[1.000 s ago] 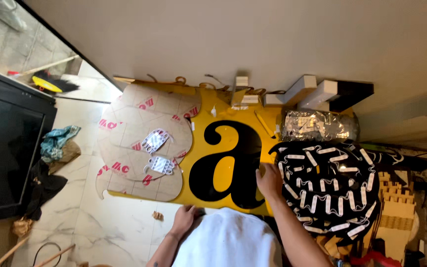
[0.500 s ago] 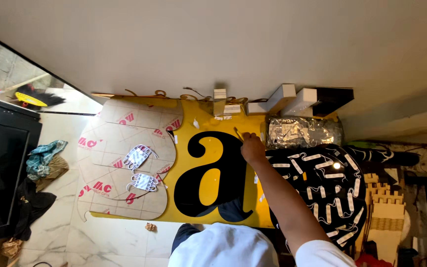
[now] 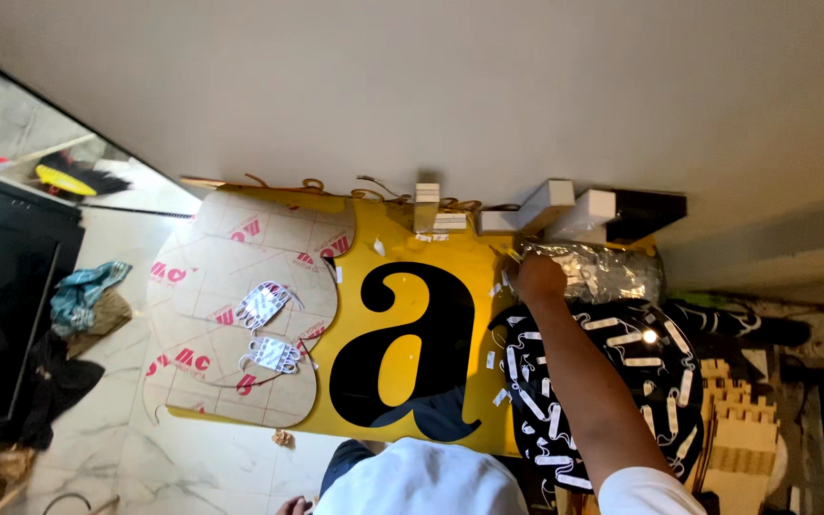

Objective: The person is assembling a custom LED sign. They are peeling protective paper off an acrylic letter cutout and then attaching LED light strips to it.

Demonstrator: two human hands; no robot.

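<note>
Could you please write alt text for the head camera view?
A person's right hand reaches across a yellow sign panel bearing a large black letter, toward a crinkled silver foil bag. Their left hand shows at the bottom edge.

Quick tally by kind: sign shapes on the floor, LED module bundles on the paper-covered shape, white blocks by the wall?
Large flat sign shapes: 3 (black letter on yellow board, paper-covered clear acrylic shape, black shape with white LED modules)
Loose bundles of white LED modules: 2
White rectangular blocks at wall: 2
Total: 7
</note>
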